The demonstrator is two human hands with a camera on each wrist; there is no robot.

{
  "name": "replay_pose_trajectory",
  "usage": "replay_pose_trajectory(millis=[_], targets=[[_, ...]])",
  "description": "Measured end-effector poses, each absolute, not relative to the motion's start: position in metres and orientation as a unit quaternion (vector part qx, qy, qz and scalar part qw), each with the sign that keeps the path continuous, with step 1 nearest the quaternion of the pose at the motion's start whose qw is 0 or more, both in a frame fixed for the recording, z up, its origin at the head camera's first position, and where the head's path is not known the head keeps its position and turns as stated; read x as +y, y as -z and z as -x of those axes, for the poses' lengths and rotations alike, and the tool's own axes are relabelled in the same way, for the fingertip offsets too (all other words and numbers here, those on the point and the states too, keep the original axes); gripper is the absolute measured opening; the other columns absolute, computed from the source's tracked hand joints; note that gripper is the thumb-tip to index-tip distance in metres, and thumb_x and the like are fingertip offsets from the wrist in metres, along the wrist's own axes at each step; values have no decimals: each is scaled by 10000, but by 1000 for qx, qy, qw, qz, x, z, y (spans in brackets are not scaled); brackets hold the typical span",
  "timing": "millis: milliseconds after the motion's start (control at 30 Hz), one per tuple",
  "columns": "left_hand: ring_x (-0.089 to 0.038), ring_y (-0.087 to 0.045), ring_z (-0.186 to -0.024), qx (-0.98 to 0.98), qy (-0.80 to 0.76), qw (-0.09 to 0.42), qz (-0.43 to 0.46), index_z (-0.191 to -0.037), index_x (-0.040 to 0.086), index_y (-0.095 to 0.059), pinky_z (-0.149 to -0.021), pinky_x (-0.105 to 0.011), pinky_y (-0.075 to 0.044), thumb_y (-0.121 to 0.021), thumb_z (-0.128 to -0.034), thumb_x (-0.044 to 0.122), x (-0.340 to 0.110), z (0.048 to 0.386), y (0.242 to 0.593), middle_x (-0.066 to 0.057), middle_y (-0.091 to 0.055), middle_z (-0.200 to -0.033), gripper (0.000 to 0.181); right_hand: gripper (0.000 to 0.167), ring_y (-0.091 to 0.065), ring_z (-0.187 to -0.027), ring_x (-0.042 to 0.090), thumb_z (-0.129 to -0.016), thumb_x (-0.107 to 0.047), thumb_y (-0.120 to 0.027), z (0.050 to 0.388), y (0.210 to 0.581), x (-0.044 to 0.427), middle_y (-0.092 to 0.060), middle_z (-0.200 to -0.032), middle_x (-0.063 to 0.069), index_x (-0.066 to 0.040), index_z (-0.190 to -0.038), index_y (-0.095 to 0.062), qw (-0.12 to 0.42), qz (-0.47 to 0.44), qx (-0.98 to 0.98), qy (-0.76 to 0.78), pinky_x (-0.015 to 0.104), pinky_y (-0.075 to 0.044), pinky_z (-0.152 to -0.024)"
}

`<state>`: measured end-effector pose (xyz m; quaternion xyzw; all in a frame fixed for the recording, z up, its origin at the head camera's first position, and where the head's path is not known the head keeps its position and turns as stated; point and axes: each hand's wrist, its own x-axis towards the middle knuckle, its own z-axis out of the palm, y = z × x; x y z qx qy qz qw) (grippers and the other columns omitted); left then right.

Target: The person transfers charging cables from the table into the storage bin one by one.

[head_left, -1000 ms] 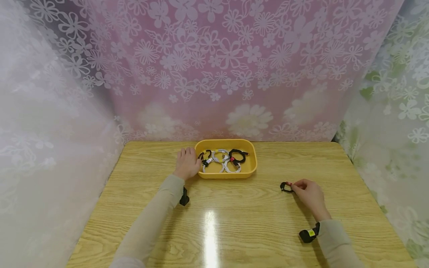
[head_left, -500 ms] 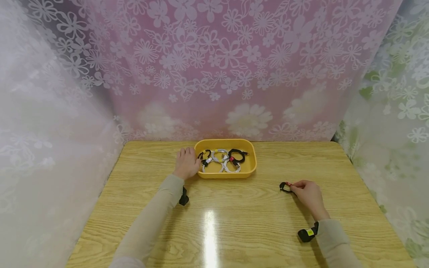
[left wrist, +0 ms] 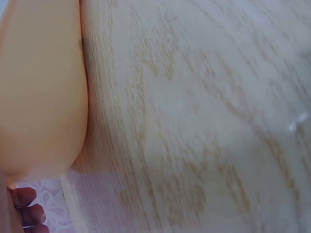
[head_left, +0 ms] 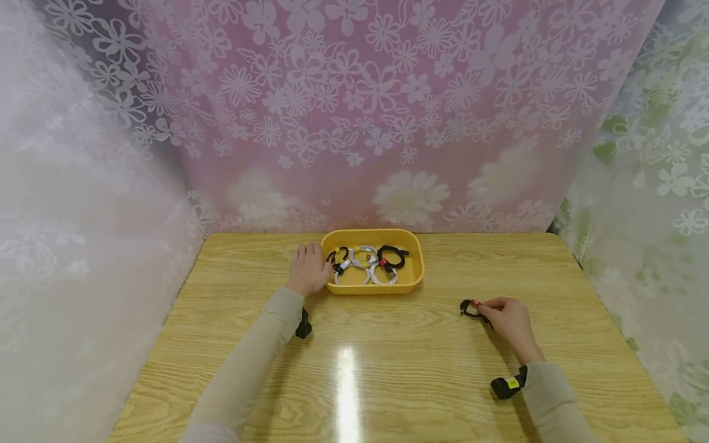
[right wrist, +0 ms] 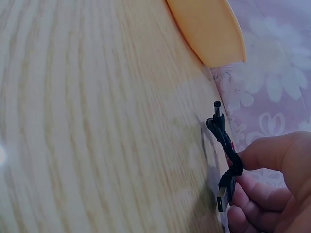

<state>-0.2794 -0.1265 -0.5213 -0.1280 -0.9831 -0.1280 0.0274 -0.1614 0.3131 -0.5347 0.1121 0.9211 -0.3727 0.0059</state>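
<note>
My right hand [head_left: 509, 323] pinches a coiled black USB cable [right wrist: 224, 138] just above the table, right of the box. A metal USB plug shows at one end of the cable and a round barrel plug at the other; a red tie [head_left: 474, 303] binds it. At the left end of the yellow box [head_left: 372, 289] my left hand [head_left: 308, 271] holds the rim, thumb over the edge and fingers bent down outside. Inside the box lie a coiled black cable [head_left: 394, 248] with a red tie, white cables [head_left: 354, 281] and a small black cable [head_left: 339, 250] with yellow.
The box stands at the back of the wooden table [head_left: 410, 363], near a pink flowered cloth [head_left: 354, 123]. Pale cloths hang on both sides. Black wrist cameras [head_left: 506, 387] sit on both wrists.
My right hand has shifted very slightly left with the black USB cable, which has tilted a little. My left hand and the box look unchanged.
</note>
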Motion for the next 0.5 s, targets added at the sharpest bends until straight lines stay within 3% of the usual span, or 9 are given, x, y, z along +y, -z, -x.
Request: replay_pose_trajectory(millis=[500], targets=[[-375, -435, -1042, -986, 109, 18, 124, -1088, 5, -482, -937, -486, -327, -429, -1010, 241, -126, 281, 522, -208, -496, -1115, 254, 335, -597, -687, 189, -944, -279, -660, 169, 521, 296, -702, -877, 113, 32, -1054, -717, 27, -112, 903, 414, 305, -457, -566]])
